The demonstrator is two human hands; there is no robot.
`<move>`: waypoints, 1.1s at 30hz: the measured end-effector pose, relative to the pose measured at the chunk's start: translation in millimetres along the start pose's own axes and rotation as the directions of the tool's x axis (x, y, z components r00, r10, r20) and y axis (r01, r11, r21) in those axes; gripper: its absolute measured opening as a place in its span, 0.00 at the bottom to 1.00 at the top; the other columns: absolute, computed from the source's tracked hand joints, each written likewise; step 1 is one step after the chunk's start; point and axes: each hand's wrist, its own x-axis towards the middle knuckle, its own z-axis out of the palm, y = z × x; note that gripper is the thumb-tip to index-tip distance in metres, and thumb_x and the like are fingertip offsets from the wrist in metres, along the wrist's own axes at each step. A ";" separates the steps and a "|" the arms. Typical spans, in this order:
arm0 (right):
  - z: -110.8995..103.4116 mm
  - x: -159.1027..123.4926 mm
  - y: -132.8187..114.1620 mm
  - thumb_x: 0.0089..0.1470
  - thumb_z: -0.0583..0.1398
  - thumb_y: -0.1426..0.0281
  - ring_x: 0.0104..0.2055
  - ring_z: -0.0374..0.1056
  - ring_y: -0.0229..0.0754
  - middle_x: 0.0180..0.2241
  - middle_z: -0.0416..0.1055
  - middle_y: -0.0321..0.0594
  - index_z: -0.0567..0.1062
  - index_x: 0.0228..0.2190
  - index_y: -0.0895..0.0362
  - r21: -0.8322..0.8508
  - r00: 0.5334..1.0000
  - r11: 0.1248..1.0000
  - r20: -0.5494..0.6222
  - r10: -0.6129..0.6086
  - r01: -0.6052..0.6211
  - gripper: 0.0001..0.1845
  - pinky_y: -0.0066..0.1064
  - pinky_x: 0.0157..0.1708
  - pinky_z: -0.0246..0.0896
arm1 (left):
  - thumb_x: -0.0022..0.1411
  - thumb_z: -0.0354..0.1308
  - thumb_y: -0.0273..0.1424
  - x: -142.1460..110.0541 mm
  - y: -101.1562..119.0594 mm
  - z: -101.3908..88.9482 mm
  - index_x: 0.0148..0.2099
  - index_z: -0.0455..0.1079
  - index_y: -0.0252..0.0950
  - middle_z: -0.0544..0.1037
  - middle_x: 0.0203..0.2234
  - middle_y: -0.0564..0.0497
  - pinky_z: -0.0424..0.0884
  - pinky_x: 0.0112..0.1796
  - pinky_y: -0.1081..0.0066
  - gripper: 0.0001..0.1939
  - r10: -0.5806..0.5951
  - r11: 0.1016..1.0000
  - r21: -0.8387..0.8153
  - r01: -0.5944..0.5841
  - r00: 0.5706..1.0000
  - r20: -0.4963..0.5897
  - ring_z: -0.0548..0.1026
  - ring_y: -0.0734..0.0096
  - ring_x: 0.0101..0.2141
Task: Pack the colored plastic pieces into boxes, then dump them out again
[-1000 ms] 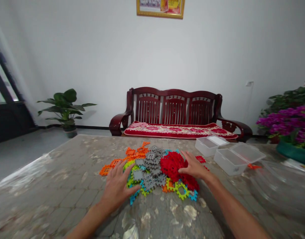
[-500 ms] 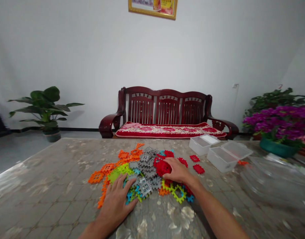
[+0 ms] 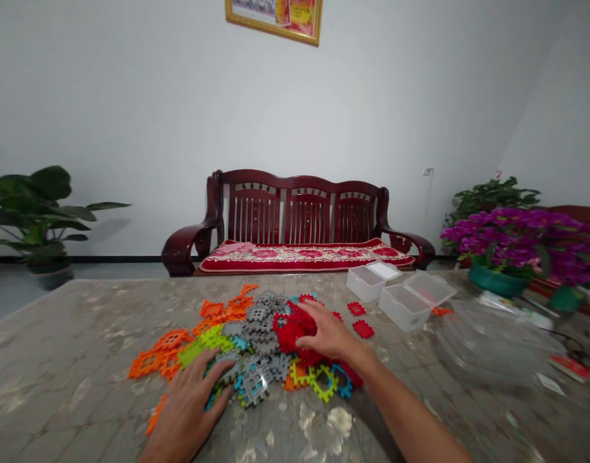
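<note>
A heap of plastic interlocking tiles with toothed edges lies on the table. My left hand (image 3: 193, 392) rests with fingers spread at the near left side of the heap, over the lime green tiles (image 3: 198, 344) and some grey and blue ones. My right hand (image 3: 328, 331) is over the red tiles (image 3: 289, 329), its thumb and fingers apart; part of the red pile is hidden beneath it. Grey tiles (image 3: 263, 321) fill the middle between my hands. Orange tiles (image 3: 153, 360) spread along the left side. A lime green ring-shaped tile (image 3: 322, 384) lies nearest me on the right.
Two loose red tiles (image 3: 363, 329) lie right of the heap. Beyond them stand two clear plastic boxes (image 3: 405, 310) with lids open. A larger transparent container (image 3: 492, 350) and a pot of purple flowers (image 3: 500, 278) are at the right. A wooden bench (image 3: 177, 249) stands behind the table.
The view has turned a little to the right, so everything sits further left. My right hand's thumb and fingers have opened over the red tiles. My left hand stays by the green tiles.
</note>
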 end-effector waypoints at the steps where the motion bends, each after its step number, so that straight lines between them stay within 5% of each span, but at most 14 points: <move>1: -6.7 -3.4 8.0 0.51 0.69 0.60 0.69 0.58 0.52 0.68 0.62 0.48 0.69 0.63 0.54 -0.008 0.999 1.000 -0.034 0.007 -0.007 0.40 0.45 0.69 0.52 | 0.67 0.54 0.40 0.5 1.4 -1.9 0.54 0.78 0.50 0.76 0.58 0.46 0.70 0.58 0.44 0.17 -0.009 1.000 0.017 0.008 1.000 0.013 0.74 0.48 0.58; 4: -34.9 -16.1 41.2 0.61 0.59 0.65 0.62 0.67 0.49 0.61 0.72 0.46 0.76 0.57 0.53 -0.139 0.959 0.979 -0.260 0.109 -0.149 0.23 0.43 0.65 0.58 | 0.67 0.53 0.43 1.7 5.0 -6.8 0.56 0.78 0.51 0.77 0.58 0.46 0.64 0.60 0.37 0.19 -0.039 0.998 0.059 0.036 0.999 0.038 0.73 0.46 0.59; 7: -70.2 -30.8 80.8 0.61 0.57 0.72 0.65 0.64 0.53 0.63 0.69 0.51 0.72 0.60 0.55 -0.384 0.847 0.828 -0.497 0.188 -0.409 0.26 0.46 0.64 0.56 | 0.67 0.52 0.44 1.9 6.0 -8.9 0.56 0.78 0.49 0.77 0.58 0.46 0.56 0.63 0.34 0.21 -0.060 0.994 0.090 0.059 0.998 0.003 0.71 0.44 0.61; 10: -100.6 -44.4 114.1 0.62 0.55 0.73 0.67 0.60 0.60 0.64 0.66 0.61 0.67 0.63 0.63 -0.559 0.794 0.586 -0.539 0.282 -0.587 0.28 0.49 0.61 0.57 | 0.67 0.52 0.44 1.5 4.5 -8.3 0.56 0.78 0.49 0.78 0.58 0.47 0.55 0.64 0.37 0.22 -0.054 0.993 0.106 0.055 0.998 -0.011 0.70 0.46 0.62; 13: -116.2 -55.2 133.6 0.64 0.52 0.75 0.55 0.74 0.59 0.51 0.77 0.62 0.65 0.64 0.65 -0.626 0.775 0.458 -0.472 0.421 -0.631 0.27 0.46 0.53 0.63 | 0.67 0.51 0.44 1.3 1.6 -7.0 0.56 0.78 0.50 0.79 0.57 0.48 0.57 0.64 0.37 0.21 -0.046 0.994 0.102 0.044 0.999 0.020 0.71 0.47 0.61; 16: -117.3 -63.6 140.4 0.64 0.53 0.75 0.46 0.79 0.56 0.42 0.82 0.57 0.70 0.59 0.61 -0.639 0.775 0.451 -0.427 0.466 -0.624 0.23 0.43 0.48 0.65 | 0.66 0.51 0.44 1.2 -1.6 -5.4 0.56 0.78 0.50 0.79 0.56 0.48 0.58 0.64 0.37 0.22 -0.045 0.994 0.104 0.042 0.998 0.031 0.72 0.46 0.60; 25: -112.3 -76.3 127.6 0.61 0.52 0.78 0.48 0.77 0.59 0.45 0.80 0.59 0.75 0.54 0.60 -0.655 0.777 0.433 -0.433 0.457 -0.620 0.22 0.45 0.47 0.62 | 0.67 0.50 0.46 1.0 -8.2 0.6 0.56 0.78 0.50 0.80 0.55 0.46 0.67 0.59 0.37 0.23 -0.025 0.996 0.084 0.022 0.999 0.038 0.76 0.45 0.57; 33: -95.8 -4.2 113.8 0.63 0.53 0.73 0.65 0.61 0.54 0.62 0.70 0.54 0.66 0.64 0.58 -0.676 0.894 0.587 -0.367 0.256 -0.445 0.28 0.44 0.61 0.51 | 0.66 0.54 0.47 -2.7 -13.4 7.9 0.57 0.77 0.52 0.79 0.56 0.50 0.68 0.60 0.43 0.21 -0.015 0.995 0.095 0.014 1.000 0.011 0.74 0.48 0.58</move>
